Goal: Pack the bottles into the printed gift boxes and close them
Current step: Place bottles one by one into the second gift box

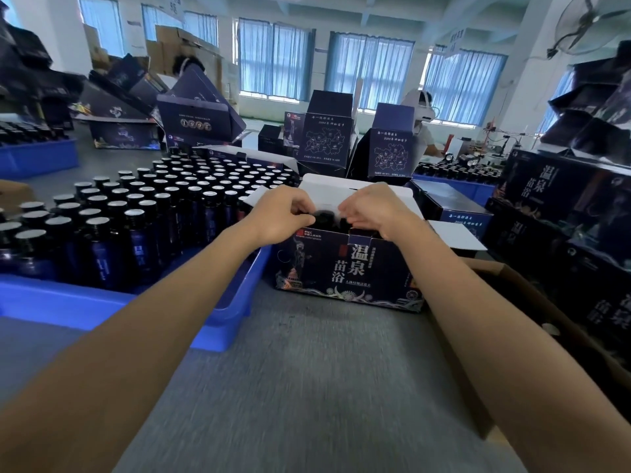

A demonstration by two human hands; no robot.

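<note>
An open printed gift box (341, 268), dark blue with white lettering, stands on the grey table (307, 387) in front of me. Its white inner flaps stick up behind and to the right. Both my hands are over its open top. My left hand (285, 213) has its fingers curled round the dark top of a bottle (322, 217) between the hands. My right hand (374, 209) is curled close against it from the right, and what it holds is mostly hidden. To the left, a blue crate (68, 302) holds several rows of dark capped bottles (136, 213).
Closed printed boxes (546, 206) are stacked at the right, with a brown carton (505, 285) in front of them. Open boxes (327, 138) stand upright behind the one in front of me. A person (423, 117) works at the far table. Another blue crate (37, 158) sits far left.
</note>
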